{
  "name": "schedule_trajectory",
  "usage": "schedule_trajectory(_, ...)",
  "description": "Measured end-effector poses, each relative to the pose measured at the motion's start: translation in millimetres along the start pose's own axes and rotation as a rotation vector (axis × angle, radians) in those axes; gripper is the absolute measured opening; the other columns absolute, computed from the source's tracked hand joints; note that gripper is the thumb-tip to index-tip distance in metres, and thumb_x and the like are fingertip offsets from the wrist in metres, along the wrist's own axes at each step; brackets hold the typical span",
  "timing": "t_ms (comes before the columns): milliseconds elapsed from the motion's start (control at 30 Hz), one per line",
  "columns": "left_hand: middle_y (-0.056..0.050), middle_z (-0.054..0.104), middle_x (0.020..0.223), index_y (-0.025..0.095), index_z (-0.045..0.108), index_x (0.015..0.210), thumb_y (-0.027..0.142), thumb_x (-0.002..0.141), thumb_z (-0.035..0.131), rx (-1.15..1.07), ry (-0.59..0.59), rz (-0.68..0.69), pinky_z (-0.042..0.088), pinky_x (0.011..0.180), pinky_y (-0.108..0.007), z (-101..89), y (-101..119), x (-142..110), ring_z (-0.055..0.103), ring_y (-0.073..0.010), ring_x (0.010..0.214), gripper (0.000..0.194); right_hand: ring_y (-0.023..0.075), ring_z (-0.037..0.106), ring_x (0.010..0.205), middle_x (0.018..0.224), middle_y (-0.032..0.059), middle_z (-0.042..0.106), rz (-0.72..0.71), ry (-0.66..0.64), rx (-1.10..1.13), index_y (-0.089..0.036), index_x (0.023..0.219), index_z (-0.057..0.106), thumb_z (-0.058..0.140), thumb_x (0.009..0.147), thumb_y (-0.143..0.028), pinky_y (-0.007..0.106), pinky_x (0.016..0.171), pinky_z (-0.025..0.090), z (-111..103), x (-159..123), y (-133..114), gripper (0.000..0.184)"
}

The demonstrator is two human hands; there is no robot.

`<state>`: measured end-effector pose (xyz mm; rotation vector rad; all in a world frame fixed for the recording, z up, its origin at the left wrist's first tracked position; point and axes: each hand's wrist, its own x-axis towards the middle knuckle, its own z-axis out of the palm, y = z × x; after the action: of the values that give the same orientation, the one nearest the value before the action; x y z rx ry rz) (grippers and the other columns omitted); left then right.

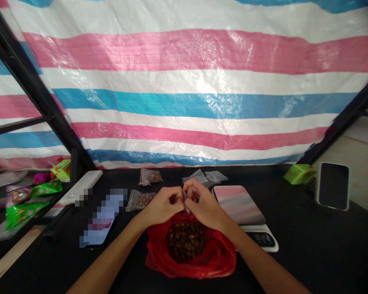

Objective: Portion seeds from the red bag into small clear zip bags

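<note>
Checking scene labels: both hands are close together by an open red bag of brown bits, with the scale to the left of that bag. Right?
Not quite: the head view shows the scale to the right of the red bag. The left hand and right hand are close together by that open bag of brown bits.

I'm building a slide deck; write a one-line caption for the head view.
Left hand and right hand pinch a clear bag by a red bag of brown pieces.
</note>
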<state>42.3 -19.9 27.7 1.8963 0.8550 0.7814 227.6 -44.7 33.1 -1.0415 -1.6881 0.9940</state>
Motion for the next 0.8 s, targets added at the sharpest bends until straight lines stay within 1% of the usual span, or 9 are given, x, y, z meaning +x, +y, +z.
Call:
schedule_trajectory(67,0.005,0.046,0.066,0.017,0.047,0.066,0.012,0.079,0.054,0.009,0.013,0.016,0.03,0.06,-0.023,-2.6,4.0,-0.4,0.039,-0.0097,0.065,0.016,0.0124,0.048,0.061,0.066,-0.0085,0.049,-0.012,0.088,-0.047,-0.023,0.098,0.056,0.054,0.076,-0.009,0.025,0.059,0.036,-3.0,2.5,1.4,0.026)
schedule_trajectory(167,0.005,0.043,0.063,0.018,0.045,0.064,0.013,0.081,0.054,0.026,0.103,0.024,0.028,0.059,-0.023,-5.6,6.3,1.4,0.038,-0.0093,0.062,0.02,0.0132,0.049,0.062,0.068,-0.0078,0.049,-0.061,0.189,-0.091,-0.023,0.1,0.056,0.059,0.079,-0.012,0.026,0.061,0.038,-8.7,6.8,0.7,0.024)
schedule_trajectory(267,0.003,0.051,0.065,0.018,0.05,0.067,0.018,0.086,0.052,-0.092,0.192,0.01,0.035,0.059,-0.023,-6.2,4.6,5.2,0.046,-0.0105,0.061,0.019,0.0149,0.054,0.066,0.073,-0.0042,0.055,-0.1,0.218,-0.059,-0.023,0.1,0.057,0.058,0.091,-0.025,0.027,0.064,0.043,-12.9,7.6,-2.1,0.009)
schedule_trajectory(333,0.001,0.058,0.07,0.018,0.055,0.07,0.021,0.089,0.051,-0.183,0.24,0.036,0.041,0.062,-0.024,-6.1,4.1,7.3,0.053,-0.0127,0.065,0.02,0.0166,0.058,0.07,0.078,-0.0014,0.059,-0.08,0.219,-0.1,-0.023,0.106,0.058,0.053,0.099,-0.037,0.028,0.066,0.045,-14.9,6.2,-2.0,0.017)
schedule_trajectory(433,-0.001,0.061,0.075,0.018,0.055,0.069,0.022,0.091,0.051,-0.202,0.282,0.117,0.045,0.072,-0.026,-6.3,7.9,7.2,0.057,-0.0144,0.073,0.023,0.0189,0.061,0.074,0.084,0.0016,0.065,0.006,0.185,-0.261,-0.023,0.116,0.059,0.046,0.104,-0.047,0.03,0.069,0.045,-18.2,5.1,1.9,0.03)
schedule_trajectory(533,-0.003,0.062,0.084,0.018,0.055,0.071,0.025,0.093,0.051,-0.199,0.212,0.13,0.044,0.076,-0.028,-8.0,15.2,3.1,0.056,-0.0159,0.08,0.023,0.0169,0.057,0.064,0.074,0.0006,0.062,0.088,0.084,-0.179,-0.021,0.099,0.062,0.039,0.105,-0.054,0.029,0.062,0.042,-25.3,8.2,4.6,0.041)
schedule_trajectory(633,-0.005,0.061,0.088,0.018,0.056,0.071,0.03,0.091,0.054,-0.219,0.043,0.104,0.044,0.078,-0.03,-12.2,18.7,-1.4,0.054,-0.0179,0.083,0.024,0.0139,0.054,0.062,0.07,-0.0024,0.058,0.103,-0.099,0.09,-0.02,0.098,0.064,0.052,0.1,-0.057,0.026,0.061,0.043,-40.4,11.1,1.3,0.039)
schedule_trajectory(733,-0.008,0.061,0.092,0.018,0.05,0.064,0.043,0.094,0.051,-0.325,-0.079,0.114,0.045,0.084,-0.034,-14.8,15.8,-3.3,0.055,-0.0213,0.089,0.038,0.0132,0.06,0.073,0.086,-0.0002,0.067,0.127,-0.269,0.224,-0.02,0.107,0.069,0.069,0.092,-0.051,0.025,0.067,0.048,-60.6,9.0,-3.3,0.034)
schedule_trajectory(800,-0.01,0.064,0.1,0.018,0.057,0.074,0.052,0.098,0.046,-0.359,-0.124,0.084,0.045,0.093,-0.037,-12.6,14.4,-4.4,0.058,-0.0238,0.098,0.043,0.0151,0.065,0.083,0.095,0.0015,0.071,0.151,-0.354,0.255,-0.02,0.107,0.07,0.076,0.087,-0.047,0.025,0.073,0.051,-71.4,5.0,-5.0,0.034)
